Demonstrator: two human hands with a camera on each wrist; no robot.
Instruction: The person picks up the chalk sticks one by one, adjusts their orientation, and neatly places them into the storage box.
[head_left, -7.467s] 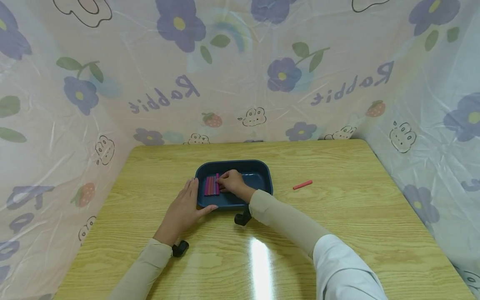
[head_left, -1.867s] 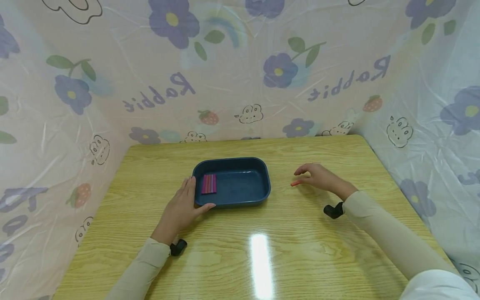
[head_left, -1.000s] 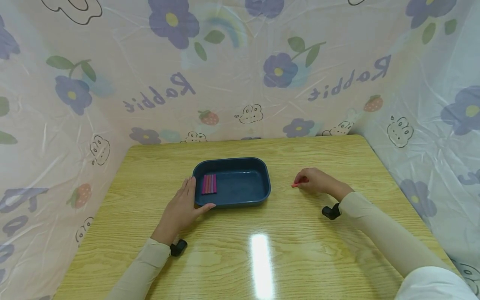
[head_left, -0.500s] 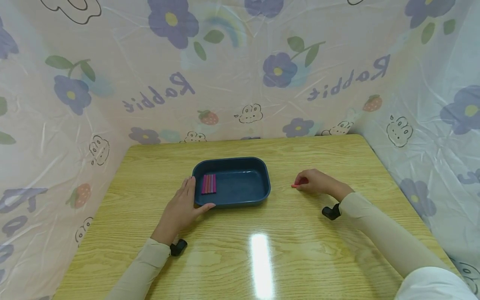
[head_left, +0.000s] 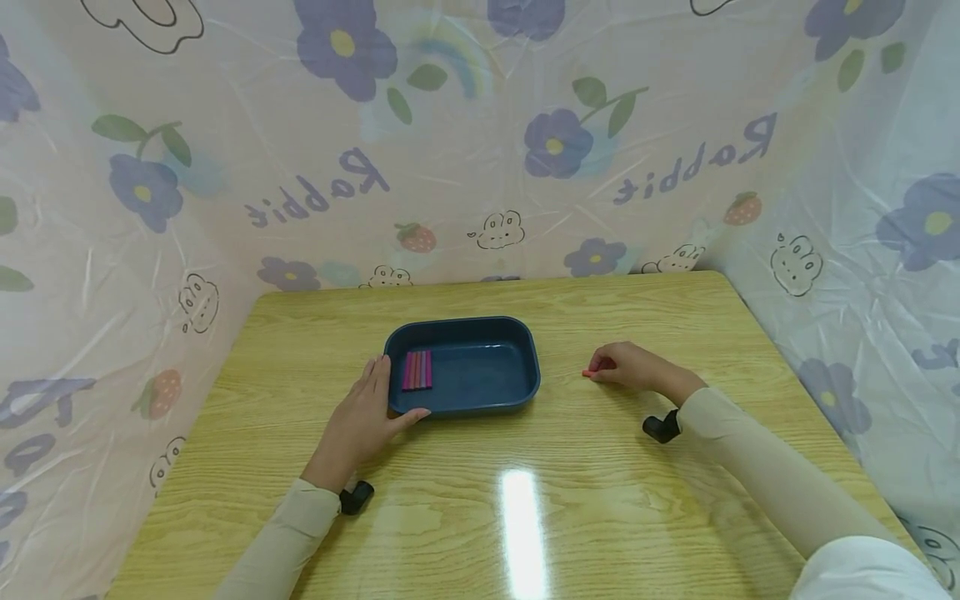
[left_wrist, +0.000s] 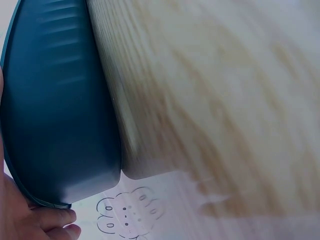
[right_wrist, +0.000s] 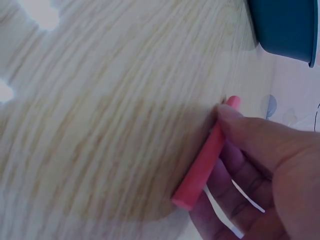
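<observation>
In the head view, a dark blue rectangular tray (head_left: 483, 375) stands mid-table. Several thin pink and purple sticks (head_left: 417, 370) lie side by side at its left end. My left hand (head_left: 360, 421) rests against the tray's left side with straight fingers, thumb stretched along the front rim. To the right of the tray, my right hand (head_left: 630, 367) pinches a round red stick (right_wrist: 202, 167) between thumb and fingers, low over the wooden table. Most of that stick is hidden in the head view; the right wrist view shows nearly all of it.
The wood-grain table (head_left: 450, 508) carries a bright light reflection near its front. A patterned plastic curtain (head_left: 465, 167) surrounds the back and both sides. A small black device (head_left: 356, 497) sits at the left wrist, another black device (head_left: 662, 427) at the right.
My right hand was at the sticks inside the tray, then moved right to the red stick and closed its fingers on it. My left hand has stayed at the tray.
</observation>
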